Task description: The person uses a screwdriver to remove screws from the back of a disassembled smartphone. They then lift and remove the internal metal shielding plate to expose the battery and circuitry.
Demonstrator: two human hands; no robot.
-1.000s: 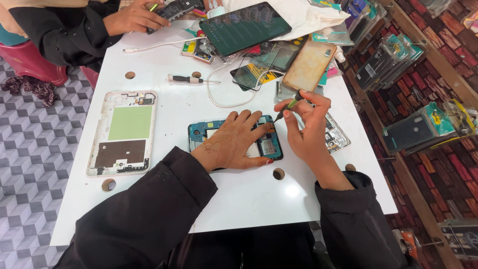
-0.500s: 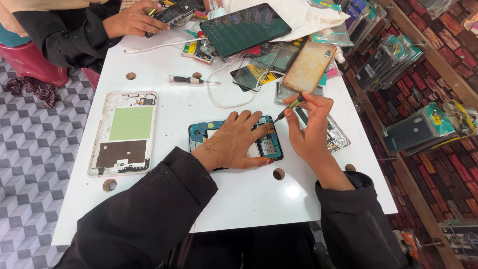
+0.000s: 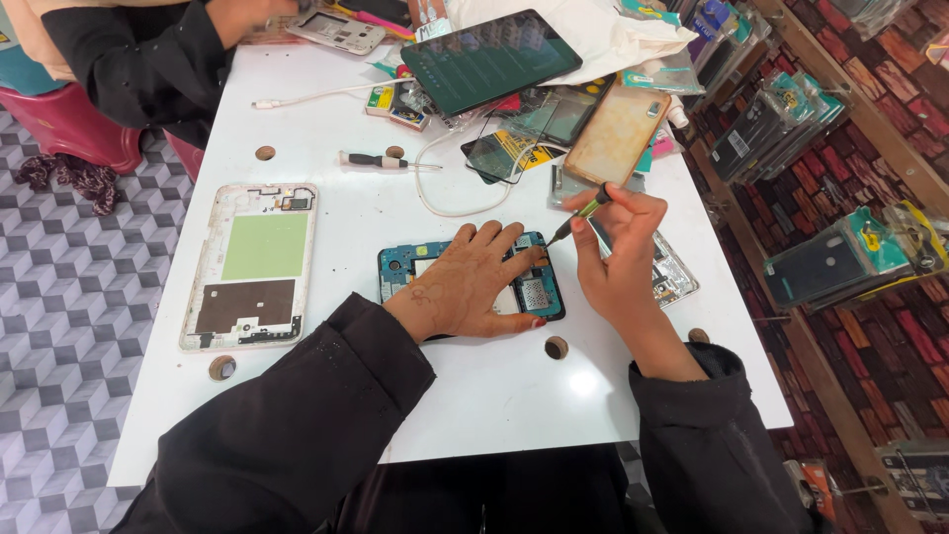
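White and round-holed, the counter (image 3: 474, 396) stands over a grey patterned floor, with racks of packaged phone cases beside it.

Near the middle of the counter lies an opened phone (image 3: 539, 297), blue inside, its circuit board showing. The left hand (image 3: 473, 285) lies flat on this phone with its fingers spread, pressing it down; nothing is pinched in its grip. The right hand (image 3: 618, 259) is just beside the phone's far corner, its grip pinched on a small screwdriver (image 3: 581, 214) with a yellow-green band, whose tip points down at that corner of the phone.

Well apart from the phone, past the left hand, lies a white tablet frame (image 3: 252, 265) with a green patch and a brown patch. Beyond the phone lie a second screwdriver (image 3: 381, 161), a white cable (image 3: 445, 198), a tan phone back (image 3: 618, 133) and a dark tablet (image 3: 491, 61) with its screen up. At the counter's far corner another person's dark sleeve (image 3: 148, 59) reaches toward a silver phone shell (image 3: 336, 32).
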